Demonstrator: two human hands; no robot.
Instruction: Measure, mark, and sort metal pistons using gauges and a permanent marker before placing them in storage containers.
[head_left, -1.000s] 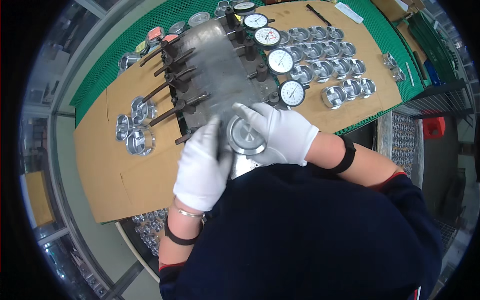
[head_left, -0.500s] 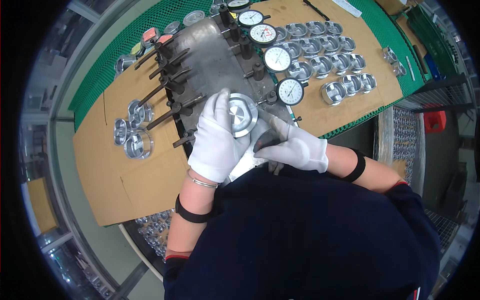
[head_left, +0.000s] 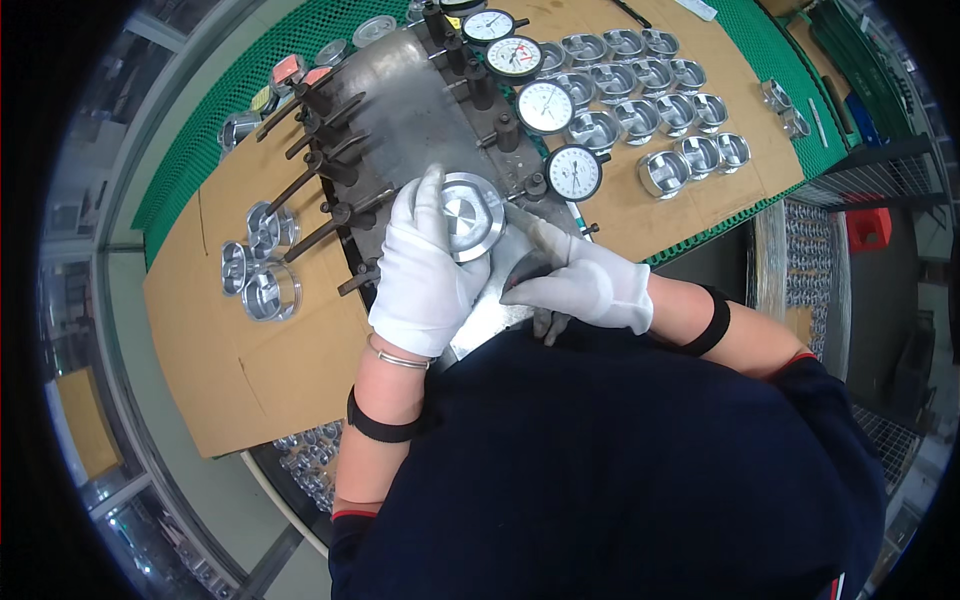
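Observation:
My left hand point(head_left: 420, 270), in a white glove, is closed on a round silver piston point(head_left: 468, 218), its crown facing up. The piston lies at the near end of a grey metal gauge fixture point(head_left: 410, 125). My right hand point(head_left: 590, 285), also gloved, is curled just right of the piston, its extended forefinger close to the piston's edge. Between its thumb and fingers shows a dark curved patch point(head_left: 528, 268); I cannot tell whether this is a held thing or a soiled glove palm. A white-faced dial gauge point(head_left: 574, 173) stands beyond my right hand.
More dial gauges point(head_left: 545, 106) line the fixture's right side, and clamp rods point(head_left: 320, 237) jut out on its left. Several pistons point(head_left: 640, 120) stand in rows on the cardboard at right. A small group of pistons point(head_left: 268, 290) stands at left. Green mesh matting point(head_left: 180, 180) borders the table.
The whole view has shifted slightly, so the fixture and gauges appear a little higher and further left. Both hands keep nearly the same pose around the piston.

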